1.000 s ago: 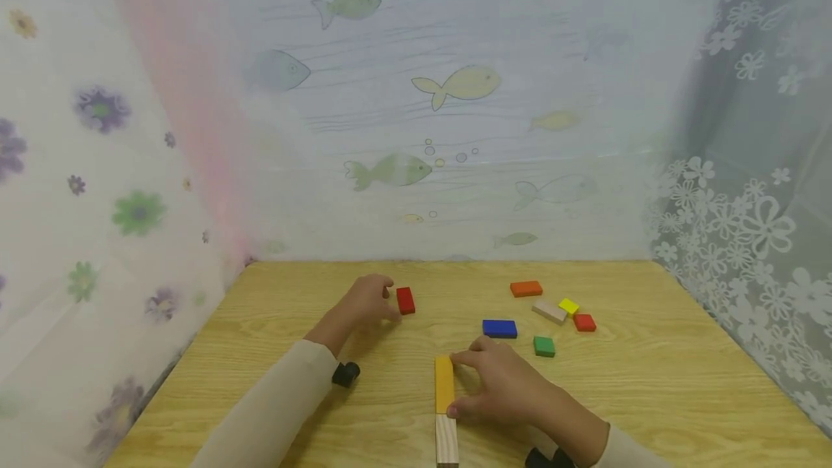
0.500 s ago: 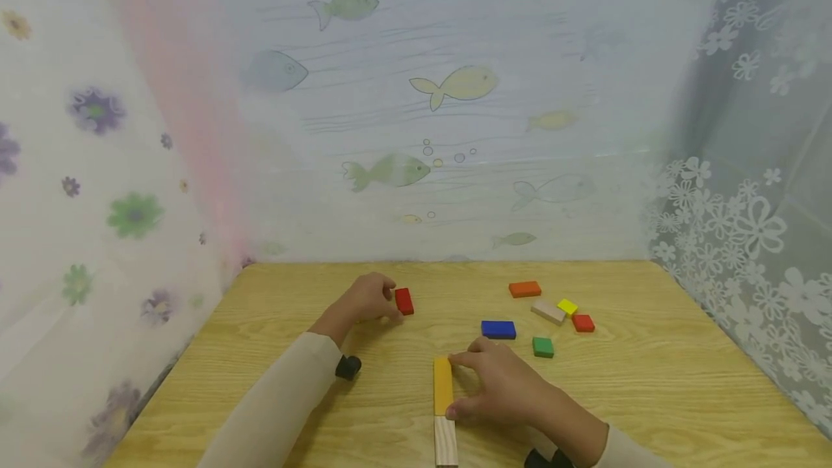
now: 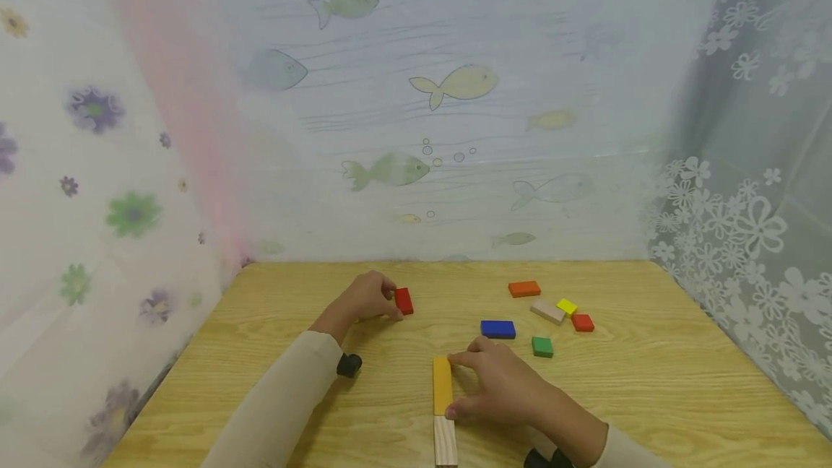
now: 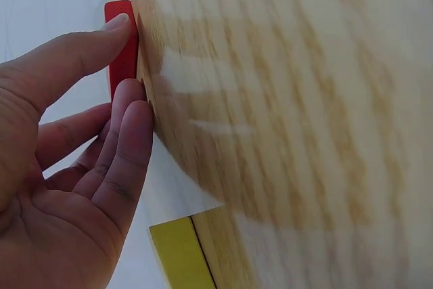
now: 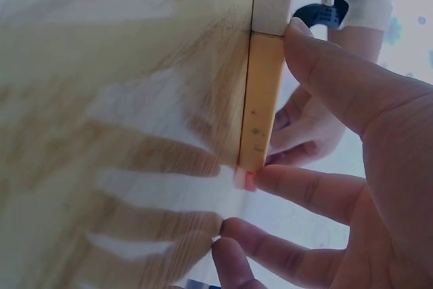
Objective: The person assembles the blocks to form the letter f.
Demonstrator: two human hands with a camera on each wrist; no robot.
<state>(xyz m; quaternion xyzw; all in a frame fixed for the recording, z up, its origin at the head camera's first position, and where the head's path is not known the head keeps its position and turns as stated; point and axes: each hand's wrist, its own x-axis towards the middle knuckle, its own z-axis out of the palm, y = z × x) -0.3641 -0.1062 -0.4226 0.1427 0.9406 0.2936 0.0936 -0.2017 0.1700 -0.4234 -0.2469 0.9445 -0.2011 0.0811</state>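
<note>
My left hand (image 3: 369, 297) is at a red block (image 3: 404, 301) lying flat on the table. In the left wrist view the thumb lies on the red block (image 4: 122, 52), with the index finger at its lower end and other fingertips on the tabletop. My right hand (image 3: 503, 383) pinches a yellow-orange block (image 3: 443, 386) lengthwise; the right wrist view shows the thumb at one end of this block (image 5: 262, 99) and a finger at the other. A plain wood block (image 3: 445, 442) touches its near end, in line with it.
Right of centre on the table (image 3: 650, 396) lie blue (image 3: 497, 329), green (image 3: 542, 347), orange (image 3: 523, 289), plain wood (image 3: 547, 311), yellow (image 3: 567, 307) and small red (image 3: 583, 323) blocks. Another yellow block (image 4: 181, 255) is near the left wrist. Patterned curtains (image 3: 455, 222) surround the table.
The left hand has shifted slightly closer to the red block. My right hand and the blocks keep their places; the head view has moved a little.
</note>
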